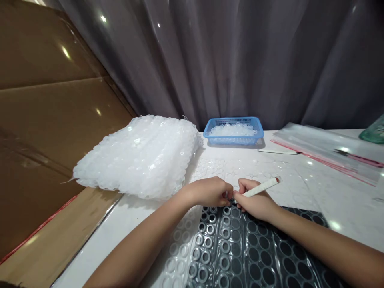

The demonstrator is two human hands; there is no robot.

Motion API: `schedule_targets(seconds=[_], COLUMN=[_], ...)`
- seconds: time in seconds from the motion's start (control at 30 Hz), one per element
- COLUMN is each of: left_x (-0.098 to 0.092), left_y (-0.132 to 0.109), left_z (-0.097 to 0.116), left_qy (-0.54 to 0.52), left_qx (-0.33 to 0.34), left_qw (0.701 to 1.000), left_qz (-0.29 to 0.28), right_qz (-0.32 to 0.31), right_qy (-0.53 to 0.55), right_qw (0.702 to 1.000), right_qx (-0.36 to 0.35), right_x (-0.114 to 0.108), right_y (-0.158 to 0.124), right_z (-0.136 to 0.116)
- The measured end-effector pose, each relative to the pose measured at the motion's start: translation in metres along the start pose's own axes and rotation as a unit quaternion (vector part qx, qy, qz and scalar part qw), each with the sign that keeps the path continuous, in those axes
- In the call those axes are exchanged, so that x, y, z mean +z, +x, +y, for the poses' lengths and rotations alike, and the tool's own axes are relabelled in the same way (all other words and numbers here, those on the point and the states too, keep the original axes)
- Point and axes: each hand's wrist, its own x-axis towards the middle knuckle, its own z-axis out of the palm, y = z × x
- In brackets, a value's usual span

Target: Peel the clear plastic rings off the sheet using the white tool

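A white stick (261, 187) is slanting up from the right hand (257, 205), whose fingers are clamping it; its long axis is running from lower left to upper right, its pale shaft ending in reddish brown. The left hand (213, 192) is curling just beside; whether its fingers are gripping anything, I cannot tell. Both hands are meeting at the far edge of a glossy black sheet (254, 255) on the counter (120, 228).

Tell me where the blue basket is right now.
In the head view, the basket sits just right of centre on the table, before the curtain and right of the white bundle.
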Motion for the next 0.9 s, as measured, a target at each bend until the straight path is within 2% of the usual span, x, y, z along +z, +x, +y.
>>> schedule_targets(seconds=[0.37,0.5,0.63,0.7,0.8,0.83,0.9], left_x=[-0.001,0.000,-0.004,-0.009,-0.016,-0.019,-0.022], left_y=[0.001,0.006,0.005,-0.001,-0.010,-0.011,-0.012], left_z=[-0.004,-0.018,-0.035,-0.041,-0.040,-0.038,-0.030], left_qy=[-0.037,-0.120,-0.236,-0.320,-0.453,-0.473,-0.454], left_qx=[0.005,0.077,0.140,0.134,0.081,0.060,0.026], left_qw=[0.999,0.989,0.961,0.938,0.888,0.879,0.890], left_qz=[-0.004,-0.024,-0.031,-0.022,0.000,0.005,0.012], right_qz=[0.017,0.014,0.018,0.019,0.013,0.009,-0.009], right_qy=[-0.093,-0.105,-0.114,-0.109,-0.074,-0.053,-0.017], right_qw=[0.995,0.994,0.993,0.993,0.997,0.998,1.000], right_qx=[-0.028,-0.026,-0.034,-0.040,-0.034,-0.025,-0.007], right_x=[-0.001,-0.001,-0.001,-0.001,-0.002,-0.002,-0.002], right_y=[-0.002,-0.002,-0.001,-0.001,-0.002,-0.003,-0.005], right_z=[-0.004,-0.005,-0.005,-0.004,-0.002,-0.003,-0.004])
